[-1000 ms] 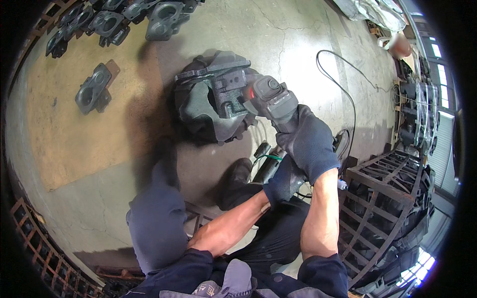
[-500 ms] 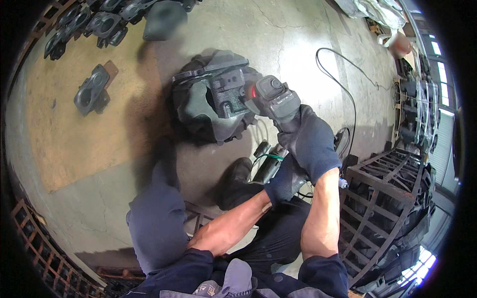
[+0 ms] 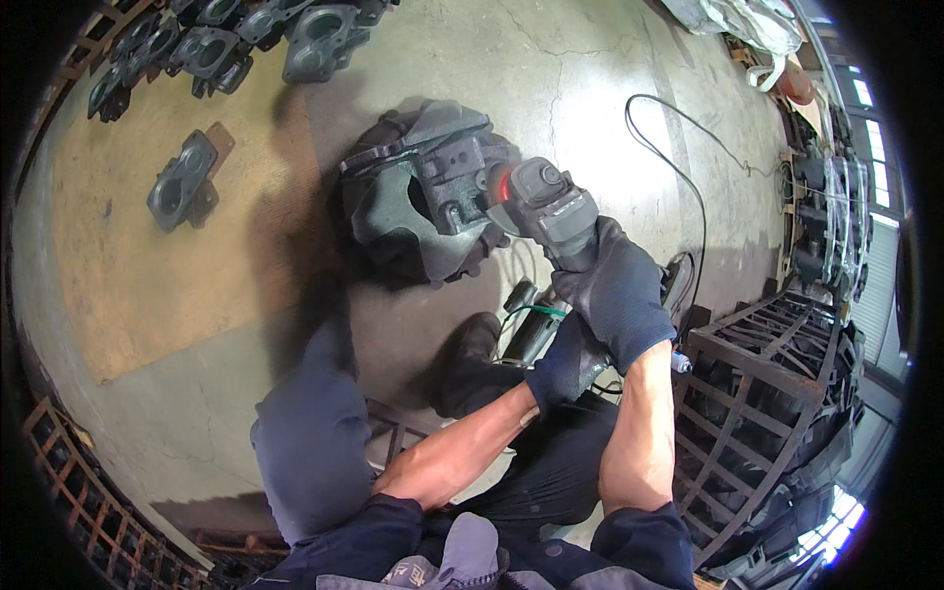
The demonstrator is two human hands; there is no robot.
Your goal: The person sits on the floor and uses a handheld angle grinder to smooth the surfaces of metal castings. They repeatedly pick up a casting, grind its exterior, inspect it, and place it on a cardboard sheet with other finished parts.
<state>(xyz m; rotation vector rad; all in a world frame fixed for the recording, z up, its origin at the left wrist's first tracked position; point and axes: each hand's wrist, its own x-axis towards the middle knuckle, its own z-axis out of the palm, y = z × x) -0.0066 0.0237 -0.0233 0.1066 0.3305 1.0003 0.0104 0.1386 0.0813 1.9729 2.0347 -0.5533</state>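
Both my gloved hands are closed round a dark angle grinder (image 3: 562, 211). My right hand (image 3: 621, 295) wraps its body just behind the head, while my left hand (image 3: 567, 362) grips farther back, nearer to me. The grinder's disc, with a reddish spot beside it, meets the right side of a large dark metal casting (image 3: 433, 187). That casting has a curved opening and bolt-holed blocks, and it sits on the floor. How my fingers lie on the grinder's underside is hidden.
Another cast part (image 3: 183, 179) lies on a tan floor sheet (image 3: 108, 285) at left, with several more castings (image 3: 206, 51) at the far left. A black cable (image 3: 700, 211) curves over the floor at right. Beside it stands a metal cage (image 3: 757, 369). A second grinder-like tool (image 3: 531, 332) lies near my foot.
The grinder and my right hand have shifted very slightly to the right and toward me. My left hand and the casting stay almost where they were.
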